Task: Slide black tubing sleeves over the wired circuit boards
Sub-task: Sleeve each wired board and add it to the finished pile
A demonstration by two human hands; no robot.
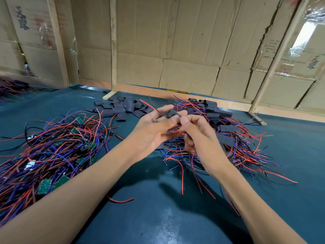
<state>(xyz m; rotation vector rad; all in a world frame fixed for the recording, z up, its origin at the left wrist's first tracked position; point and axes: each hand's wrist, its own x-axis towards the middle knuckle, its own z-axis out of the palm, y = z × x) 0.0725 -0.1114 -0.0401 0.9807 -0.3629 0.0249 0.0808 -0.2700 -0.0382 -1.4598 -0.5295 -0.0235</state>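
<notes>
The left hand point(149, 131) pinches 1 black sleeve point(171, 113) above the table point(158, 199); the right hand point(197, 136) grips its near end and trailing wires point(190, 166), probably to steady the board, hidden inside.

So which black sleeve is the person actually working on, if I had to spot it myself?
Start at the teal table and find the two hands meeting at its middle. The sleeve in use is pinched between the left hand and right hand, lifted off the table. Unlike the loose sleeves lying behind, it has red and black wires coming out of it.
</notes>
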